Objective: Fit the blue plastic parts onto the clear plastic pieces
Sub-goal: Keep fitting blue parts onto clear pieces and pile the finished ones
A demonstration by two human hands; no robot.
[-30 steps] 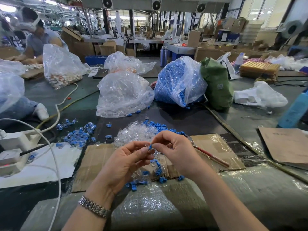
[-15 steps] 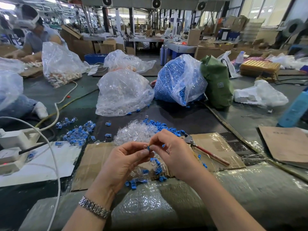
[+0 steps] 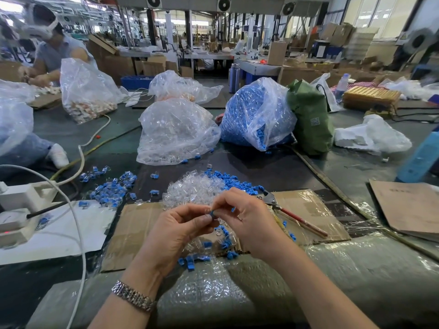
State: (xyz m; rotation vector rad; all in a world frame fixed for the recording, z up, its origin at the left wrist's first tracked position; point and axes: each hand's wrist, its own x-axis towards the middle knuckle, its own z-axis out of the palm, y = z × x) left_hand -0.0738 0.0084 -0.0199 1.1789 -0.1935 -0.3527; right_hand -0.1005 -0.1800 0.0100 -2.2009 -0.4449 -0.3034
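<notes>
Together, two hands meet above the cardboard sheet (image 3: 142, 224) on the surface, the left hand (image 3: 175, 236) and right hand (image 3: 247, 217) both pinching one blue part (image 3: 211, 213) against a barely visible clear piece, with one heap of clear pieces (image 3: 192, 189) just beyond and three large plastic bags farther back.

Blue parts (image 3: 240, 184), clear pieces (image 3: 194, 189), brown cardboard (image 3: 137, 224), green bag (image 3: 311, 119), red-handled pliers (image 3: 297, 218).
</notes>
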